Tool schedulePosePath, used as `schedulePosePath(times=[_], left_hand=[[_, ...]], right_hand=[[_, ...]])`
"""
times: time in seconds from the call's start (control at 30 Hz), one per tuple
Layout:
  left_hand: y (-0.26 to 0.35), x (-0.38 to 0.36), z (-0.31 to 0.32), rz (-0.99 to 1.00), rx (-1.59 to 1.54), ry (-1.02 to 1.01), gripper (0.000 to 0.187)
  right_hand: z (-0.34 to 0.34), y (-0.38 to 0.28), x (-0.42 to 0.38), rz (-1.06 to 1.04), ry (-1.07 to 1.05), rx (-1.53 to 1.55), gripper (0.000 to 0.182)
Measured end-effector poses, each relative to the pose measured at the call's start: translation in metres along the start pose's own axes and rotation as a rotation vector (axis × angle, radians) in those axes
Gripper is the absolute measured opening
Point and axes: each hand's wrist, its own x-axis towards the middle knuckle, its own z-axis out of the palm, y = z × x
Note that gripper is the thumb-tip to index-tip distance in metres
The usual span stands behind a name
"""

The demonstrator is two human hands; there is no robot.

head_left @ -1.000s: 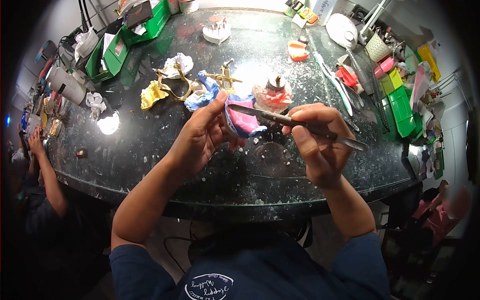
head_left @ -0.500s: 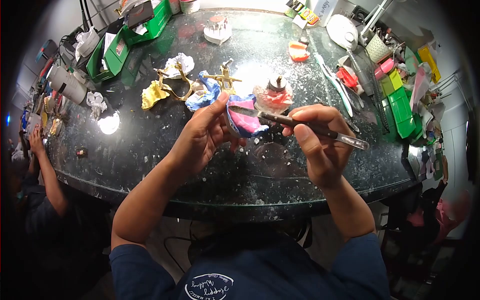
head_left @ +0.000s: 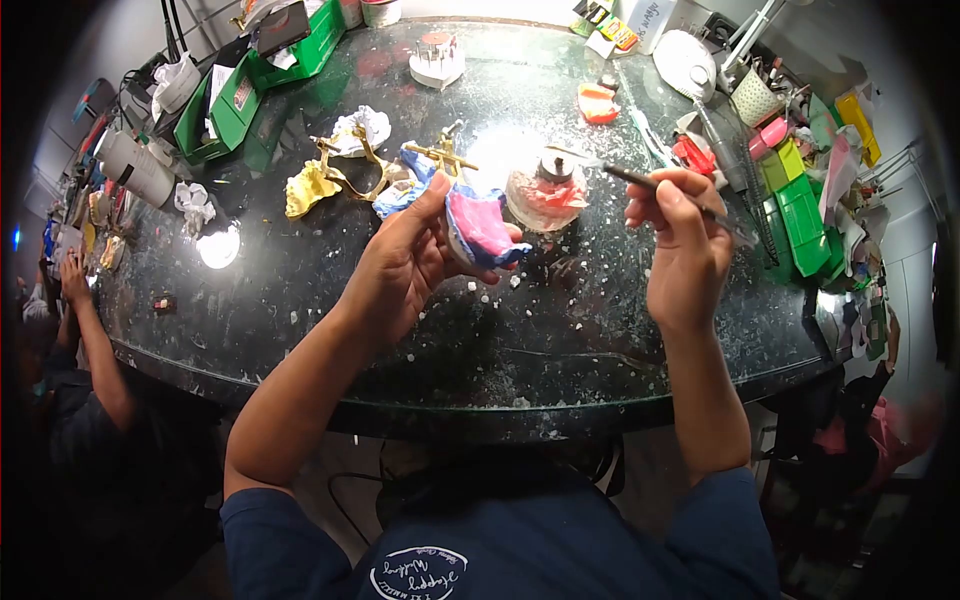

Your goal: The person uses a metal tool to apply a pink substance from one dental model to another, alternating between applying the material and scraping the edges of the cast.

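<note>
My left hand [head_left: 408, 248] grips a dental cast [head_left: 486, 228] by its edge, thumb on top. Pink wax covers the middle of the cast, with blue material around its rim. In my right hand [head_left: 688, 235] is a wax knife [head_left: 632, 177], held like a pen with its blade over the top of a spirit burner [head_left: 545, 200]. The burner is a squat glass jar with a metal wick holder, spattered with red and pink wax. Behind my left hand a brass articulator [head_left: 440, 158] stands with blue material at its base.
Another brass articulator [head_left: 365, 185] carries a yellow cast [head_left: 310, 190] and a white one [head_left: 362, 130]. A bur stand [head_left: 436, 65], red wax [head_left: 598, 103] and green bins [head_left: 215, 110] sit further back. A handpiece [head_left: 722, 145] lies right. Another person's hand [head_left: 72, 278] is far left.
My right hand has moved right and up, taking the wax knife off the pink wax to the burner. The cast has shifted slightly left and tilted in my left hand.
</note>
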Motion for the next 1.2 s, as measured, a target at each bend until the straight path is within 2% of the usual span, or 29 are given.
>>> schedulePosePath(times=[0.17,0.4,0.5,0.67,0.77,0.87,1.2], left_hand=[[-0.002,0.002,-0.006,0.004,-0.051,-0.038,0.048],[-0.001,0.001,-0.006,0.018,0.038,0.04,0.051],[0.004,-0.003,-0.001,-0.011,0.034,0.038,0.044],[-0.002,0.0,-0.007,0.008,0.086,0.059,0.051],[0.0,0.0,-0.005,0.015,0.103,0.058,0.056],[0.0,-0.001,-0.008,0.02,0.134,0.037,0.059],[0.002,-0.003,-0.009,0.01,0.178,0.035,0.06]], right_hand=[[-0.016,0.011,0.006,0.111,0.062,0.027,0.017],[-0.014,0.01,0.005,0.097,0.04,0.044,0.016],[-0.015,0.011,0.006,0.097,0.033,0.048,0.016],[-0.015,0.01,0.007,0.124,0.038,0.076,0.015],[-0.03,0.014,0.01,0.23,-0.043,0.1,0.015],[-0.036,0.021,0.011,0.291,-0.023,0.112,0.015],[-0.033,0.025,0.009,0.258,-0.051,0.064,0.013]])
